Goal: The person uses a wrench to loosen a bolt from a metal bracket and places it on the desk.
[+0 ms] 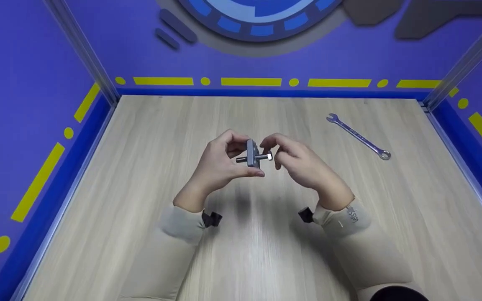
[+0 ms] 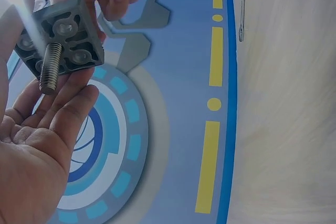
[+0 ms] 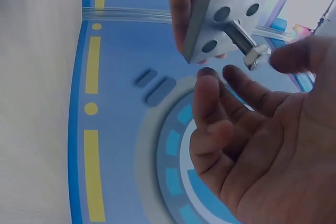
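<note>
My left hand [image 1: 218, 161] grips a small square grey plate [image 1: 250, 152] by its edges, thumb below and fingers above. Through the plate's middle runs a hex bolt [image 1: 264, 157], its head towards the right hand. The left wrist view shows the bolt's threaded end [image 2: 50, 72] standing out from the plate's ribbed, hollowed side. Round holes dot the smooth face of the plate [image 3: 210, 11] in the right wrist view. Beside the bolt head [image 3: 255, 57], my right hand [image 1: 301, 161] hovers with loosely bent fingers, its thumb close to the head and holding nothing.
A combination wrench [image 1: 358, 136] lies slantwise on the wooden tabletop [image 1: 140, 167], to the right of the hands. Blue panels with yellow marks [image 1: 251, 82] and metal frame posts [image 1: 86, 50] enclose the table at the back and sides.
</note>
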Available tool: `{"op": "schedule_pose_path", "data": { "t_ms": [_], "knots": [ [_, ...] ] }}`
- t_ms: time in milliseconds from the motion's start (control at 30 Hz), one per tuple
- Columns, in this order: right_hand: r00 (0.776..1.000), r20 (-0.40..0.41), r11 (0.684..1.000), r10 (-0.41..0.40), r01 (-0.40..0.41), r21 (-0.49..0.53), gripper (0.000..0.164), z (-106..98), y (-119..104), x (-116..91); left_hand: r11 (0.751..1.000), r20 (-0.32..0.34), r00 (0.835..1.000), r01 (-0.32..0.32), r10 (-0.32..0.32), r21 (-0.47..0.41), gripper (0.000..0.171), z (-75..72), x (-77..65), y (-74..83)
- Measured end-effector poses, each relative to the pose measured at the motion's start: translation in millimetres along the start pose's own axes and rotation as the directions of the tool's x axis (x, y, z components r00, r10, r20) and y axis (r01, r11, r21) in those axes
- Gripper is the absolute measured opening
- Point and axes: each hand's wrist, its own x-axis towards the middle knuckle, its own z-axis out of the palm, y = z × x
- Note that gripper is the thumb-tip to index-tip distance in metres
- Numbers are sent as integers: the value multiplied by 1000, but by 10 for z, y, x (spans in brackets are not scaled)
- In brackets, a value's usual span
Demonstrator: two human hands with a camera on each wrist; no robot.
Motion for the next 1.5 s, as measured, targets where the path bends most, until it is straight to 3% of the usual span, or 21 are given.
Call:
{"op": "schedule_pose_path", "data": {
  "t_ms": [67, 167, 267, 400, 633, 867, 967, 1100, 1233, 1367, 1433, 1500],
  "knots": [
    [999, -13, 999, 34, -34, 13, 31, 28, 7, 23, 1000, 0, 1000, -4, 4, 21, 78, 16, 2, 5],
    [994, -34, 994, 105, -104, 20, 56, 58, 14, 45, 999, 2, 1000, -9, 9, 45, 78, 35, 3, 18],
    [983, -26, 982, 182, -180, 48, 68, 63, 7, 49, 998, 6, 1000, -15, 15, 66, 77, 42, 5, 29],
    [982, -14, 979, 191, -189, 71, 59, 39, -6, 44, 997, 15, 1000, -22, 21, 76, 77, 35, 14, 33],
    [995, -76, 998, 65, -63, 29, 17, 3, -13, 28, 997, 5, 1000, -18, 18, 77, 76, -10, 27, 11],
    [991, -117, 997, -63, 67, 28, 17, 22, -14, -5, 999, -3, 999, -32, 32, 19, 76, -48, 20, -5],
    [975, -143, 984, -171, 176, 22, 18, 35, 8, -9, 1000, 7, 1000, -25, 25, -8, 76, -48, 14, -7],
    [936, -157, 947, -315, 320, 9, 19, 46, 51, 3, 999, 29, 1000, -3, 4, -36, 76, -41, 4, -4],
    [916, -127, 923, -381, 385, 2, 22, 26, 59, 11, 999, 38, 999, 13, -11, -36, 77, -42, -8, 6],
    [933, -17, 933, -359, 360, 10, 38, -77, 52, -14, 999, 28, 1000, 4, -3, -43, 77, -52, -13, 5],
    [957, 2, 957, -289, 289, 9, 45, -114, 39, -29, 999, 25, 1000, -8, 9, -41, 76, -53, -13, 10],
    [983, -22, 984, -180, 180, 1, 33, -114, 19, -24, 999, 19, 1000, -20, 20, -35, 76, -48, -8, 18]
  ]
}}
